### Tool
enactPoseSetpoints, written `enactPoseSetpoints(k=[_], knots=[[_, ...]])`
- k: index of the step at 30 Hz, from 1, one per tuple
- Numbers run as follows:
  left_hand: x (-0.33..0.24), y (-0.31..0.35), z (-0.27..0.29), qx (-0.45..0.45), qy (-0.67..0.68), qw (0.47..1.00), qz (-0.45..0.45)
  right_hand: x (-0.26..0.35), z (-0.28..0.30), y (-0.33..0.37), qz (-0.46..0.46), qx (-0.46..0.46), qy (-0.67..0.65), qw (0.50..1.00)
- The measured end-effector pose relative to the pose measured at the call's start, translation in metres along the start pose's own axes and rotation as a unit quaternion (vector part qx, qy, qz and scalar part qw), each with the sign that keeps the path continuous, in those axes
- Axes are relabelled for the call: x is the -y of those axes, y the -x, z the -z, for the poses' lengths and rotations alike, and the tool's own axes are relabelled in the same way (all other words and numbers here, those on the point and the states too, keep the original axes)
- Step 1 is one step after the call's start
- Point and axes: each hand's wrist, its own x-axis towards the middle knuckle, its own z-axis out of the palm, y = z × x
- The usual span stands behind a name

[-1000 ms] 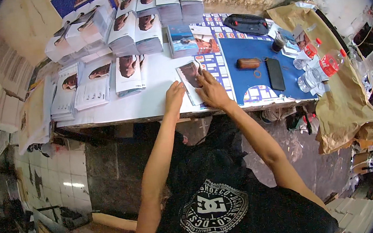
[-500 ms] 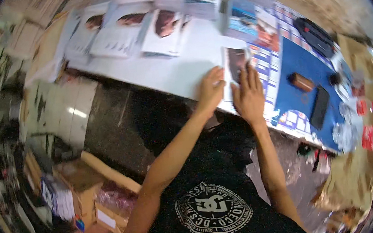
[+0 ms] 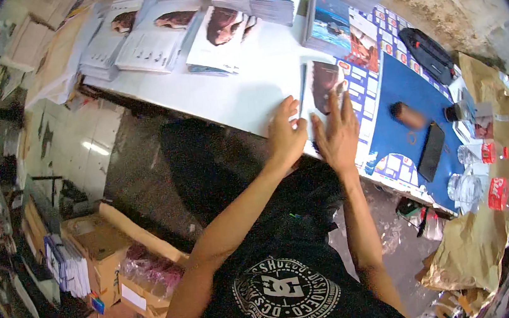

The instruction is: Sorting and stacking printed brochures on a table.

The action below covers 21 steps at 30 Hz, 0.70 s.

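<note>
A white booklet or leaflet with a brown picture (image 3: 323, 82) lies near the front edge of the white table. My right hand (image 3: 338, 134) rests flat on its lower right part, fingers stretched and slightly spread, covering that part. Beside the booklet's left edge is my left hand (image 3: 286, 135), its fingers loosely bent and the thumb apart; nothing shows in its grasp. Whether the left fingertips touch the booklet's edge, I cannot tell. Behind them sits a stack of similar printed booklets (image 3: 217, 39).
More printed stacks (image 3: 157, 40) line the table's far side. A blue-pictured stack (image 3: 328, 23) stands behind the booklet. On the blue mat (image 3: 385, 133) at right lie a black oblong object (image 3: 431, 151) and a brown roundish item (image 3: 410, 116). Plastic bottles (image 3: 465, 190) and cardboard boxes (image 3: 96, 239) flank the space.
The whole view has shifted slightly and become sharper. Both hands stay at the booklet with nearly the same pose; the left fingers sit close to its left edge as before.
</note>
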Motion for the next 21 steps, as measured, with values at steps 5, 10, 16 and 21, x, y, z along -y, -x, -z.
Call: enactPoseSetpoints(k=[5, 10, 16, 21], knots=[[0.012, -0.008, 0.031, 0.084, 0.032, 0.995, 0.052, 0.011, 0.004, -0.004, 0.004, 0.025, 0.016, 1.0], [0.011, -0.016, 0.034, 0.075, 0.032, 0.995, 0.055, 0.008, -0.001, -0.004, 0.019, 0.052, 0.034, 0.998], [-0.004, -0.013, 0.04, 0.134, 0.02, 0.988, 0.071, 0.001, 0.003, -0.006, 0.024, 0.074, 0.048, 0.996], [0.002, -0.007, 0.04, 0.117, 0.001, 0.992, 0.044, 0.003, 0.002, -0.006, 0.031, 0.076, 0.046, 0.996]])
